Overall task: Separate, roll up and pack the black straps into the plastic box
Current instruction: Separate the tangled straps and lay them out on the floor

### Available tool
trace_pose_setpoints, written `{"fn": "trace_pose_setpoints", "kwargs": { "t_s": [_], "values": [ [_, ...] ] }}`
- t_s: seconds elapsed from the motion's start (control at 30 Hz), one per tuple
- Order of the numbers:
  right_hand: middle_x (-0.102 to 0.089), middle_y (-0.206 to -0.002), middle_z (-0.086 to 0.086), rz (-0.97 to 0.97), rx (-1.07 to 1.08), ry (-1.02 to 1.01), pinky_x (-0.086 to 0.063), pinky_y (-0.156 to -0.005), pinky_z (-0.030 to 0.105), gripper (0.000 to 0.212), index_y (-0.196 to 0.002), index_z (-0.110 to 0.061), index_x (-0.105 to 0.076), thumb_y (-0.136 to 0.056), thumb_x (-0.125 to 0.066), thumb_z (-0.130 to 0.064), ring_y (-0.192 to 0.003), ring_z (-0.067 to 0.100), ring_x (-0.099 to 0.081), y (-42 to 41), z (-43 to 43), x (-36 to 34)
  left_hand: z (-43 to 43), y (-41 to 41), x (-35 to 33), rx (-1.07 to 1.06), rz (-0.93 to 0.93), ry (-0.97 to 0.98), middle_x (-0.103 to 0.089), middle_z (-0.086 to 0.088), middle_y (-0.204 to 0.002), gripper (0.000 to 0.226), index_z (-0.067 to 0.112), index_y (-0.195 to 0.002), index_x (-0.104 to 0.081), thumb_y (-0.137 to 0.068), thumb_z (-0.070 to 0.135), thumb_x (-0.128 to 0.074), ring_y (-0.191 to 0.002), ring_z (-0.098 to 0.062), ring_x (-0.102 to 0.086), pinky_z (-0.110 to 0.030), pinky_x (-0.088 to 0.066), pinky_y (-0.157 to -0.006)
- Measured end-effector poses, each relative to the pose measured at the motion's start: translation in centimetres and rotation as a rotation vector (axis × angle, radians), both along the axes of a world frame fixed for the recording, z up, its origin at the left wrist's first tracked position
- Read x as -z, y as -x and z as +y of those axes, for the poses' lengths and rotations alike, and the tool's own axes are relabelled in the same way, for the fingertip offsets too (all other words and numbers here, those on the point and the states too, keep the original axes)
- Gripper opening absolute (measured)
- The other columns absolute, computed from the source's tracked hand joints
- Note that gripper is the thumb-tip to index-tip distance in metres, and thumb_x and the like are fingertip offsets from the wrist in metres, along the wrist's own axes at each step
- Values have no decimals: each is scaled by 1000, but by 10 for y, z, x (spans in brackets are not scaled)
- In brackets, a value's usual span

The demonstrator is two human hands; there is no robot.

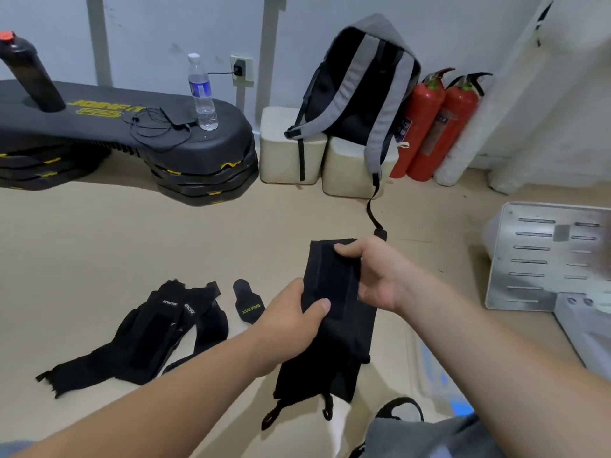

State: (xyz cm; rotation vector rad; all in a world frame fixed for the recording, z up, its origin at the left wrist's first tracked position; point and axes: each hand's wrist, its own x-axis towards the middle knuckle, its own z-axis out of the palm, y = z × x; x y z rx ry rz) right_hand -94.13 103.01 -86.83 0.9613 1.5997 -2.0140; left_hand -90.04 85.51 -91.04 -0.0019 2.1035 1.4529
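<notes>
Left grip (291,315) clamps the black strap (334,309) at its left edge, thumb on top. Right grip (373,276) curls round its far end. The strap is held above the floor (99,242), wide and flat, two loops dangling near. Strap pile (155,332) lies left, tangled, apart. Tan floor stretches beyond to backpack (363,94) and fire extinguishers (436,123) at the wall.

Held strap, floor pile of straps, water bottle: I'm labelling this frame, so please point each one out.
held strap (332,279): head view, on its flat middle panel.
pile of straps (148,335): head view, on the broad strap at its centre.
water bottle (199,88): head view, on its blue label.
</notes>
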Motion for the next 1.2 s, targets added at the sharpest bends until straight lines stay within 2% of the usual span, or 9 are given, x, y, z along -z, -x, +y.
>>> {"fn": "trace_pose_setpoints", "kwargs": {
  "t_s": [0.17,0.27,0.37,0.57,0.77,0.87,0.97,1.03,1.2],
  "values": [
    [-75,-118,14,34,116,-117,-61,-94,55,40,-131,-16,-61,-99,-54,6,-109,35,-72,2,25,41,23,13,17,86,-138,-42,-75,7,-112,17,29,-119,-62,-105,39,-62,-106,-11,-72,-32,-59,-95],
    [-71,-120,13,33,115,-208,-65,-80,49,58,-140,-27,-52,-96,-49,11,-103,34,-72,19,36,67,26,28,38,87,-303,-78,-80,-2,-108,27,17,-115,-67,-97,35,-75,-101,-19,-78,-34,-61,-84],
    [-69,-121,14,21,102,-236,-63,-74,43,61,-143,-27,-50,-96,-49,13,-102,33,-70,56,49,89,30,54,66,149,-426,-71,-81,-8,-112,33,13,-117,-71,-90,29,-79,-111,-33,-75,-49,-57,-99],
    [-68,-120,9,2,160,-237,-61,-80,42,61,-144,-29,-50,-96,-49,9,-103,29,-69,137,74,166,55,104,142,146,-447,23,-81,1,-110,30,25,-117,-72,-91,11,-67,-107,-22,-76,-46,-60,-101],
    [-70,-123,6,49,250,-234,-59,-100,50,70,-145,-37,-53,-93,-48,10,-113,28,-68,192,102,248,80,150,223,-90,-298,91,-78,-3,-98,7,27,-103,-65,-99,27,-71,-90,-23,-77,-40,-65,-84],
    [-67,-131,4,97,196,-305,-58,-97,40,70,-154,-42,-40,-100,-58,0,-116,25,-66,208,113,273,88,157,258,-175,-356,25,-79,0,-105,25,30,-108,-67,-91,44,-78,-95,-23,-78,-47,-63,-92],
    [-46,-153,6,58,-28,-614,-49,-103,38,79,-166,-36,-20,-102,-65,-26,-131,28,-55,191,113,307,86,152,289,-143,-396,169,-70,4,-112,50,27,-119,-61,-82,50,-85,-101,-15,-70,-34,-57,-95],
    [-47,-150,4,6,-56,-654,-49,-106,39,73,-162,-27,-31,-99,-67,-34,-128,27,-55,166,101,333,80,145,308,-31,-409,222,-72,5,-110,58,21,-122,-63,-77,45,-90,-100,-13,-71,-33,-59,-94],
    [-40,-154,11,-215,50,-650,-49,-101,42,71,-160,-12,-35,-99,-66,-31,-124,31,-54,110,83,359,79,130,323,177,-345,344,-72,9,-102,35,25,-110,-67,-81,23,-86,-94,-8,-68,-27,-59,-86]
  ]
}}
